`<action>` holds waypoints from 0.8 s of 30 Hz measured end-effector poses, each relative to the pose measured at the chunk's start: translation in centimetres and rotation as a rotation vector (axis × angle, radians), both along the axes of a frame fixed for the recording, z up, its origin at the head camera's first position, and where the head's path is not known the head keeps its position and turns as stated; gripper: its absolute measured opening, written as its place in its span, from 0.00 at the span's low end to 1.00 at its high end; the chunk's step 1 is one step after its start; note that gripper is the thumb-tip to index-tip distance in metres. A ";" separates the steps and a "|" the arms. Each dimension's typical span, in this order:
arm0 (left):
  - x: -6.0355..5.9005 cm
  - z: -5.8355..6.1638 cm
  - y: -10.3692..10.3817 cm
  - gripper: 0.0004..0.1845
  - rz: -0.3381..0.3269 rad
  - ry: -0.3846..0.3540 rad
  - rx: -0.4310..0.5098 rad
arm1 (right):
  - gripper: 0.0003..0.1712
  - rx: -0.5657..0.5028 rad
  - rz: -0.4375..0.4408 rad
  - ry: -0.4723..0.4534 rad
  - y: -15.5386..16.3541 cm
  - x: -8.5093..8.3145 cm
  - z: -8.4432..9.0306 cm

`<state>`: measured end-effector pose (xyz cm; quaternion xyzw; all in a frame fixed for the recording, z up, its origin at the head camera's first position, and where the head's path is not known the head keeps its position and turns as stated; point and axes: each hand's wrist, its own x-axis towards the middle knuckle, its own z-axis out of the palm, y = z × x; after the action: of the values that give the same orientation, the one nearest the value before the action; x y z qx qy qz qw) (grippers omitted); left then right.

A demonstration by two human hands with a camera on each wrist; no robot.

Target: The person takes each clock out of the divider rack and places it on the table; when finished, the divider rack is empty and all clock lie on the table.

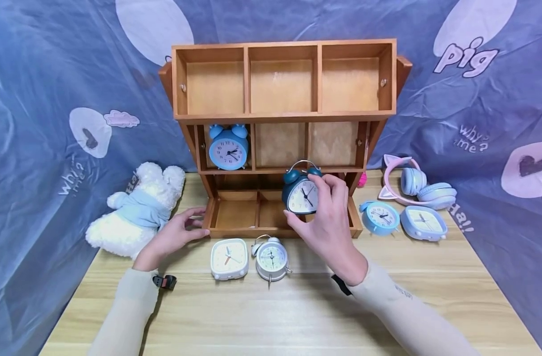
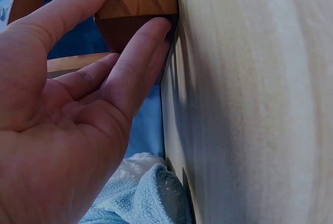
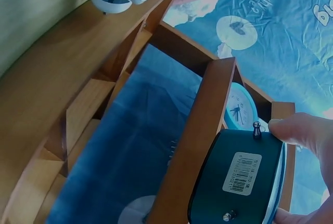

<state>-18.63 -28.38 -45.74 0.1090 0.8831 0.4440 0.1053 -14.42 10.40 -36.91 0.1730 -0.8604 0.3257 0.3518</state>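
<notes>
R hand (image 1: 329,222) pinches teal clock (image 1: 302,197), L hand (image 1: 175,236), unclenched, touches shelf (image 1: 284,118) w/ blue clock (image 1: 228,151) in mid-row L cubby (image 1: 206,160).

A wrinkled blue sheet (image 1: 30,64) forms the backdrop, filling the top of the head view and both sides. Its print includes a pale oval (image 1: 155,29) at upper left, a pink cloud (image 1: 121,118) below that, the word "pig" (image 1: 467,58) at upper right, and a dark heart (image 1: 535,167) at the right edge. Below lies a light wood-grain worktop (image 1: 453,279), narrower toward the back, with a soft pale sheen (image 1: 275,329) at bottom centre.
</notes>
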 end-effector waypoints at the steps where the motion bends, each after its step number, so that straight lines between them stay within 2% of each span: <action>1: 0.0 0.0 0.0 0.42 -0.001 0.001 -0.004 | 0.51 0.003 -0.001 -0.001 0.1 0.1 -0.1; 8: -0.2 -0.1 -0.1 0.41 -0.006 0.022 -0.009 | 0.52 0.025 0.003 -0.032 0.6 1.0 -0.9; 15: -0.1 -0.4 -0.1 0.41 0.013 0.011 -0.012 | 0.52 0.038 -0.013 -0.077 1.1 1.7 -2.2; 24: -0.3 -0.3 -0.3 0.42 -0.007 -0.001 0.016 | 0.52 0.045 -0.016 -0.103 1.7 2.3 -3.6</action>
<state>-18.93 -28.63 -46.06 0.1125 0.8791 0.4508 0.1065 -12.14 12.14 -40.49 0.1571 -0.8857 0.3121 0.3058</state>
